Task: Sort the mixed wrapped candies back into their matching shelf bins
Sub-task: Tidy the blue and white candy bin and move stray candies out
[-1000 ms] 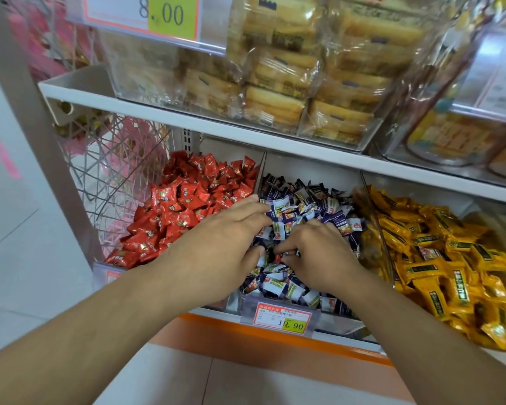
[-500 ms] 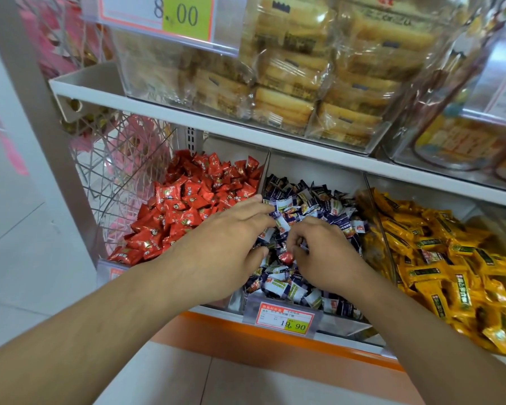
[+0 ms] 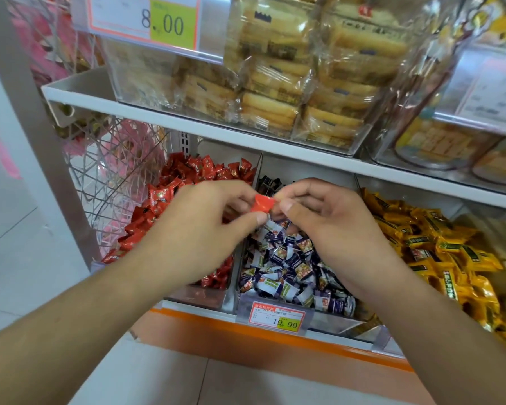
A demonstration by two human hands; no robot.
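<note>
Red candy (image 3: 262, 203) is up in the head view, pinched between both hands above the purple-candy bin (image 3: 287, 267)! Left hand (image 3: 205, 226) grips its left end, right hand (image 3: 327, 217) its right; the red bin (image 3: 164, 217) lies just left, nearer the left hand.

Both bare forearms reach forward and converge, the left hand (image 3: 199, 226) and right hand (image 3: 327, 220) raised fingertip to fingertip, each pinching with thumb and fingers.
</note>
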